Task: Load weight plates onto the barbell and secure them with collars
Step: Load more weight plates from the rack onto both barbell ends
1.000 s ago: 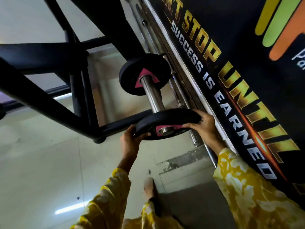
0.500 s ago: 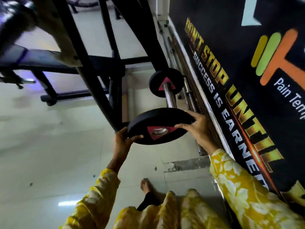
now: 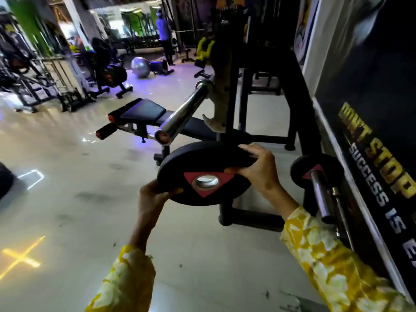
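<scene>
I hold a black weight plate (image 3: 198, 163) with a red triangle around its centre hole, nearly flat in front of me. My left hand (image 3: 150, 197) grips its near left rim and my right hand (image 3: 258, 168) grips its right rim. Just above and behind the plate, the chrome barbell sleeve (image 3: 180, 115) points toward me, bare, its end a short way from the plate. To the right, another black plate (image 3: 316, 170) sits on a chrome storage peg (image 3: 320, 199) by the wall.
A black rack frame (image 3: 231, 91) stands behind the plate, with a padded bench (image 3: 144, 112) to its left. The banner wall (image 3: 371, 154) runs along the right. Gym machines, a grey ball (image 3: 140, 66) and a person (image 3: 165, 34) are far back.
Both hands have lifted the plate off the storage peg and carried it up and left, toward the barbell sleeve. My view has risen from the floor to the gym room.
</scene>
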`<state>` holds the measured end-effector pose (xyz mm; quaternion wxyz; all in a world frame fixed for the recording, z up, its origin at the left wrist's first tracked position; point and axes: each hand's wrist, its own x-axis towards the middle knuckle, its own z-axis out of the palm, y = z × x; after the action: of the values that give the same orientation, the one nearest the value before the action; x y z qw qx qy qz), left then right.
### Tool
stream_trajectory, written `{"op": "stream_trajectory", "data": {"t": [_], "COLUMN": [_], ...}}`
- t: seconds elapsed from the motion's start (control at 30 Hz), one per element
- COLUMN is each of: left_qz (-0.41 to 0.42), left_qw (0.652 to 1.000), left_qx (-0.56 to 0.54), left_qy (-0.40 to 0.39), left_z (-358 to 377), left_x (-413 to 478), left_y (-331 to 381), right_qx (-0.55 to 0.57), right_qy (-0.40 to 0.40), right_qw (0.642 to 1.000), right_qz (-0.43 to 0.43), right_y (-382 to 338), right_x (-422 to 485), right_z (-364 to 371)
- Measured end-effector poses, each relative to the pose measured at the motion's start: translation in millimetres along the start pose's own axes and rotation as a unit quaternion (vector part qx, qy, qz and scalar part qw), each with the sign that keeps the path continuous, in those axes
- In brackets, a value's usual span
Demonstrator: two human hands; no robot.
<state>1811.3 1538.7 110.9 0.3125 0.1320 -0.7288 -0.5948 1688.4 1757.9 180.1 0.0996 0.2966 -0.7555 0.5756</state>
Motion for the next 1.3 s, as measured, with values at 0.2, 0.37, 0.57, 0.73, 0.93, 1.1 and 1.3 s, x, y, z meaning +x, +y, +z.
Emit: {"op": "stream_trajectory", "data": {"t": [0.2,0.37,0.57,0.73,0.93,1.1,1.3], "left_qz": [0.027,0.032,0.026,0.041,0.067,0.464,0.482], "left_qw": [1.000,0.999,0.993,0.990,0.997,0.834,0.785], "left_qx": [-0.012,-0.024,-0.055,-0.060,0.008,0.278,0.360], "left_qy": [-0.008,-0.035,-0.106,-0.118,-0.041,0.106,0.147], "left_z": [-81.2,-101.8,-103.1,-96.7,-74.4,-41.3,-9.1], "left_x": [53.0,104.8,139.7,158.2,186.4,201.0,233.7], "left_y": [9.2,10.4,3.5,-1.1,-5.1,-7.0,-14.3], "right_qx": [-0.001,-0.021,-0.051,-0.054,-0.085,-0.367,-0.512], "right_qy": [0.029,0.071,0.110,0.109,0.171,0.245,0.271], "right_qw": [0.999,0.997,0.992,0.992,0.981,0.878,0.801], "right_qz": [-0.033,-0.034,-0.023,-0.025,-0.025,-0.187,-0.149], "right_y": [-54.5,-70.5,-65.5,-54.8,-34.6,-17.8,18.7], "right_x": [34.5,64.1,72.1,88.9,99.1,92.3,113.3], "right_z": [74.6,104.6,113.8,109.5,122.6,159.1,173.2]}}
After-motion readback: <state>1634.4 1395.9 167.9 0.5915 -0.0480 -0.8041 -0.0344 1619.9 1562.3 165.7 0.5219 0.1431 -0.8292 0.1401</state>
